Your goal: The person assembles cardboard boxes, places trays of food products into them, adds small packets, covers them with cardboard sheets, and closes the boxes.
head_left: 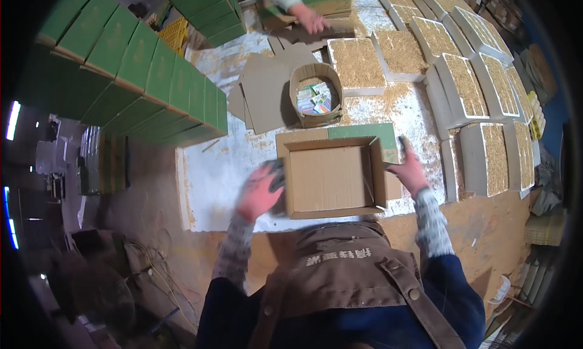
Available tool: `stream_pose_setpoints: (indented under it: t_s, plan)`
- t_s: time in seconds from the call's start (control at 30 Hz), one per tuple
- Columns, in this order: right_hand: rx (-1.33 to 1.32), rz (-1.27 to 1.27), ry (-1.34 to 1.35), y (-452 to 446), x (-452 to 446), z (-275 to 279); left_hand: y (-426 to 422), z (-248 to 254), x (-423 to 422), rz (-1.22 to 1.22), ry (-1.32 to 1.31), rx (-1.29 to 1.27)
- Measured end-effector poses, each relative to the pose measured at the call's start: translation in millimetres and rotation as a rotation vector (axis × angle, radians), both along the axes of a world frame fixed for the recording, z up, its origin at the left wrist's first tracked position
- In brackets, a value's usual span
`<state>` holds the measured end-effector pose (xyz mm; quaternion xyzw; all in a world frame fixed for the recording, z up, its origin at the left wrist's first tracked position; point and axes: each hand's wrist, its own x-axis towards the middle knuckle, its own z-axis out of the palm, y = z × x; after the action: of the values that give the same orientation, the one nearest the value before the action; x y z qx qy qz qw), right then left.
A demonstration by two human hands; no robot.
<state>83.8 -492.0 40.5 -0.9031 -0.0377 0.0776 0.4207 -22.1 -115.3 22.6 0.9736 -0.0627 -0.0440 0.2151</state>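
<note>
In front of me an empty open cardboard box [331,176] stands on the white worktable, its upper flaps folded outward, with green print on the far and right ones. My left hand [261,191], in a pink glove with dark fingertips, is beside the box's left wall; its fingers stretch toward it, slightly blurred. At the right flap is my right hand [411,170], gloved alike, thumb and fingers apart; part of its fingers is hidden by the flap. Just beyond the box, a round-cornered carton [296,109] holds several small printed packets [314,99].
Flat cardboard sheets [267,91] lie beyond the box. White foam trays [356,67] filled with tan granular material line the right and back right. Stacked green boxes [139,60] rise at the left. Across the table, another person's hand [311,18] reaches over cardboard.
</note>
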Motion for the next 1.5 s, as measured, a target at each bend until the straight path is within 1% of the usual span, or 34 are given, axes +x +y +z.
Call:
stream_pose_setpoints:
  t_s: [0.03, 0.1, 0.13, 0.17, 0.2, 0.27, 0.33, 0.4, 0.43, 0.47, 0.5, 0.53, 0.57, 0.6, 0.63, 0.7, 0.73, 0.77, 0.8, 0.83, 0.9, 0.97, 1.0, 1.07, 1.1, 1.13, 1.17, 1.23, 1.27, 1.3, 1.33, 1.37, 1.43, 1.5]
  plan:
    - [0.182, -0.068, 0.412, 5, 5, -41, -7, -33, 4, -0.094, 0.097, -0.203]
    - [0.184, 0.239, 0.452, 13, 12, -165, -55, -27, 6, -0.302, 0.236, 0.172]
    - [0.173, 0.006, 0.423, 28, -2, -147, -59, -25, 8, -0.160, 0.232, 0.171]
    - [0.353, 0.007, 0.373, 33, -8, -113, -59, -22, 6, -0.009, 0.227, 0.170]
    - [0.382, -0.028, 0.415, 29, -13, -110, -57, -21, 4, 0.143, 0.221, 0.172]
    - [0.344, -0.004, 0.552, 17, -4, -122, -58, -81, -6, 0.432, 0.366, -0.726]
    - [0.286, 0.066, 0.620, 21, 3, -100, -68, -104, -17, 0.597, 0.396, -1.329]
    - [0.304, 0.134, 0.611, 24, 3, -95, -65, -115, -23, 0.633, 0.436, -1.654]
    - [0.328, 0.154, 0.578, 32, -3, -83, -59, -83, -30, 0.708, 0.485, -1.671]
    - [0.445, 0.269, 0.589, 42, -10, -70, -38, -96, -43, 0.609, 0.433, -1.911]
    - [0.190, 0.543, 0.370, 31, -6, -112, -9, -124, -64, 0.496, 0.374, -2.140]
    - [0.246, 0.631, 0.276, 48, -13, -112, 17, -153, -89, 0.371, 0.316, -2.357]
    - [0.306, 0.711, 0.181, 77, -26, -108, 23, -164, -107, 0.594, 0.176, -2.368]
    - [0.568, 0.417, 0.548, 116, -33, -104, 30, -174, -125, 0.809, 0.029, -2.338]
    - [0.812, 0.092, 0.900, 160, -38, -98, 28, -180, -139, 1.320, -0.188, -2.001]
    - [0.658, 0.093, 0.653, 234, -53, -85, 11, -205, -167, 1.361, -0.133, -1.638]
    - [0.527, 0.170, 0.596, 266, -56, -83, 3, -230, -181, 0.964, -0.127, -2.108]
    - [0.397, 0.245, 0.541, 283, -56, -88, -29, -191, -156, 1.163, -0.094, -1.515]
    - [0.289, 0.390, 0.468, 282, -54, -102, -39, -183, -154, 0.819, -0.183, -0.870]
    - [0.190, 0.526, 0.388, 280, -49, -118, -43, -157, -142, 0.700, -0.115, -0.634]
    - [0.152, 0.547, 0.316, 254, -43, -96, -50, -100, -110, 0.443, 0.003, -0.180]
    - [0.076, 0.310, 0.002, 184, -40, -105, -54, -122, -101, 0.477, 0.020, -0.153]
    - [-0.154, 0.158, -0.170, 135, -33, -122, -54, -132, -98, 0.455, 0.037, -0.086]
    - [-0.468, -0.187, -0.036, 29, -32, -141, -60, -128, -93, 0.405, 0.151, -0.081]
    - [-0.625, -0.468, 0.276, 3, -42, -139, -63, -126, -92, 0.381, 0.212, -0.073]
    - [-0.471, -0.392, 0.434, -42, -49, -173, -62, -135, -89, 0.335, 0.222, -0.175]
    - [-0.484, -0.362, 0.383, -53, -60, -171, -63, -125, -83, 0.353, 0.245, -0.191]
    - [0.135, -0.267, 0.505, -87, -65, -163, -64, -90, -66, 0.390, 0.290, -0.221]
    - [0.368, -0.448, 0.367, -101, -72, -171, -55, -81, -59, 0.356, 0.324, -0.122]
    - [0.254, -0.425, 0.441, -123, -67, -151, -50, -40, -51, 0.263, 0.341, 0.065]
    - [0.197, -0.501, 0.285, -107, -68, -86, -44, -11, -48, 0.160, 0.339, 0.138]
    - [-0.180, -0.633, 0.004, -95, -67, -46, -42, 15, -46, 0.062, 0.338, 0.213]
    - [0.194, -0.783, -0.234, -74, -58, 3, -64, 87, -34, -0.301, 0.617, 0.312]
    - [0.594, -0.595, -0.369, -48, -32, -1, -87, 138, -17, -0.625, 0.887, 0.465]
